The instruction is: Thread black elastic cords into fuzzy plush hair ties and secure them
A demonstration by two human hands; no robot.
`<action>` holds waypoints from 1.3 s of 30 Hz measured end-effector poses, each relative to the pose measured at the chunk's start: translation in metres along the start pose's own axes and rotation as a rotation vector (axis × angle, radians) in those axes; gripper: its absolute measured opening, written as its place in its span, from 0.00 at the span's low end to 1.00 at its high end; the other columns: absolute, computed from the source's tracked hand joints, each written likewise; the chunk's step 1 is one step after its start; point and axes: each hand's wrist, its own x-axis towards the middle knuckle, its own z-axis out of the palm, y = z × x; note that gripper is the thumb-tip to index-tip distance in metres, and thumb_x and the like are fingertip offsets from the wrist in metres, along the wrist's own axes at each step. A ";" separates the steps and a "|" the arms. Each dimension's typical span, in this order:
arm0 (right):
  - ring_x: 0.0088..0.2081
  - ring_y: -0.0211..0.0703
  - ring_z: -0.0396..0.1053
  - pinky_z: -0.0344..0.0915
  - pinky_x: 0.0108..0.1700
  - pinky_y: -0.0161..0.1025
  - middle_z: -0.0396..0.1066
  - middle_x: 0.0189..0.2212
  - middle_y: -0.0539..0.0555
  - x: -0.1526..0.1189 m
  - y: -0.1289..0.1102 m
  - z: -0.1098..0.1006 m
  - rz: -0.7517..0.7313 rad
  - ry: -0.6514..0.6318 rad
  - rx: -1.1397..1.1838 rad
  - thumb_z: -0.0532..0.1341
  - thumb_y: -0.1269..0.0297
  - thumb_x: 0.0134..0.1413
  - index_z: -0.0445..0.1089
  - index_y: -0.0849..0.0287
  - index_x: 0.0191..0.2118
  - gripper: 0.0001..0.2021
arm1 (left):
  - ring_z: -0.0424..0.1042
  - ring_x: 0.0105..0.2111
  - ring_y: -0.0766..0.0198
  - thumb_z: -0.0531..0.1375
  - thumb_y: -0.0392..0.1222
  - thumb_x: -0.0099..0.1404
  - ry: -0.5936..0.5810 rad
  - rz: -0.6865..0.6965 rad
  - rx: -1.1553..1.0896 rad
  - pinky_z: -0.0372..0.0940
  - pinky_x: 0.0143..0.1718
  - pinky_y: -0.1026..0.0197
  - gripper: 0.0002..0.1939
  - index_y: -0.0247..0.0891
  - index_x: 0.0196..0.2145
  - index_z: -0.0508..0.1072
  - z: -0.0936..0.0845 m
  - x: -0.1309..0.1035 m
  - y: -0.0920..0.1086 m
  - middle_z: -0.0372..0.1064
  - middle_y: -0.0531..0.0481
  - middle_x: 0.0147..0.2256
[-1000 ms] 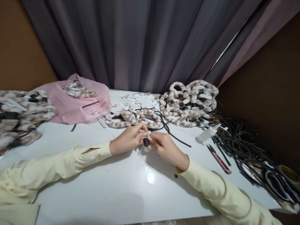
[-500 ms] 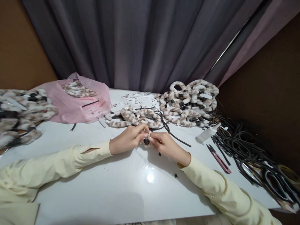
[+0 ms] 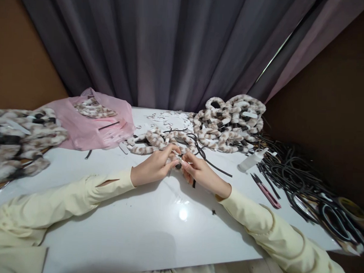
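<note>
My left hand [image 3: 151,164] and my right hand [image 3: 202,174] meet over the middle of the white table [image 3: 119,234], fingers pinched. Between the fingertips is a small fluffy piece with a black end [image 3: 178,166]; the fingers hide most of it. Just beyond lie white furry loops with brown spots [image 3: 153,140], touching or very near my hands. Black cord [image 3: 215,168] runs out from among those loops to the right. A short black strip [image 3: 194,184] shows beneath my right hand.
At the right are a white squeeze bottle [image 3: 250,161], pink-handled snips [image 3: 266,190] and tangled black cords [image 3: 291,166]. Furry rings [image 3: 245,101] are heaped behind. A pink plastic bag [image 3: 88,131] and another furry pile [image 3: 47,134] are on the left. Small metal hooks [image 3: 167,117] lie scattered at the back.
My fingers have shifted slightly on the fluffy piece, and both hands' index fingers are more arched. More of the black strip under my right hand shows.
</note>
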 end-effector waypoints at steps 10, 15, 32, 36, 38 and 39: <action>0.15 0.29 0.58 0.60 0.17 0.30 0.66 0.19 0.48 0.004 -0.001 -0.015 0.101 -0.263 0.346 0.58 0.50 0.53 0.67 0.64 0.34 0.18 | 0.70 0.38 0.62 0.47 0.33 0.65 -0.024 0.353 0.108 0.64 0.35 0.64 0.10 0.35 0.45 0.55 -0.002 -0.001 -0.007 0.65 0.42 0.39; 0.22 0.37 0.71 0.68 0.25 0.33 0.73 0.25 0.55 0.006 0.004 -0.023 0.183 -0.466 0.462 0.61 0.53 0.51 0.68 0.66 0.40 0.19 | 0.67 0.35 0.63 0.46 0.31 0.65 -0.072 0.502 0.133 0.64 0.35 0.64 0.09 0.35 0.44 0.57 0.000 -0.003 -0.008 0.65 0.44 0.35; 0.31 0.41 0.72 0.67 0.31 0.34 0.73 0.33 0.58 -0.018 0.013 -0.001 -0.623 0.213 -0.717 0.46 0.71 0.61 0.58 0.62 0.51 0.14 | 0.69 0.38 0.61 0.51 0.50 0.65 -0.348 -0.347 -0.723 0.63 0.40 0.61 0.16 0.34 0.36 0.69 -0.006 -0.001 0.001 0.70 0.45 0.35; 0.28 0.42 0.71 0.67 0.29 0.36 0.72 0.29 0.57 -0.019 0.011 0.005 -0.652 0.186 -0.789 0.46 0.69 0.61 0.58 0.62 0.50 0.14 | 0.71 0.35 0.63 0.55 0.50 0.63 -0.371 -0.322 -0.766 0.64 0.38 0.63 0.16 0.32 0.37 0.71 0.002 -0.002 -0.003 0.73 0.46 0.34; 0.28 0.42 0.71 0.66 0.28 0.35 0.72 0.29 0.57 -0.019 0.011 0.007 -0.643 0.174 -0.750 0.47 0.69 0.60 0.58 0.62 0.51 0.14 | 0.72 0.34 0.63 0.58 0.49 0.61 -0.354 -0.318 -0.815 0.65 0.38 0.63 0.16 0.32 0.37 0.70 0.005 -0.004 -0.003 0.73 0.46 0.34; 0.28 0.42 0.71 0.66 0.28 0.35 0.73 0.29 0.56 -0.019 0.011 0.007 -0.637 0.166 -0.723 0.48 0.69 0.59 0.58 0.61 0.51 0.14 | 0.73 0.34 0.63 0.58 0.49 0.60 -0.347 -0.320 -0.842 0.65 0.38 0.62 0.15 0.31 0.36 0.70 0.007 -0.005 -0.003 0.74 0.46 0.33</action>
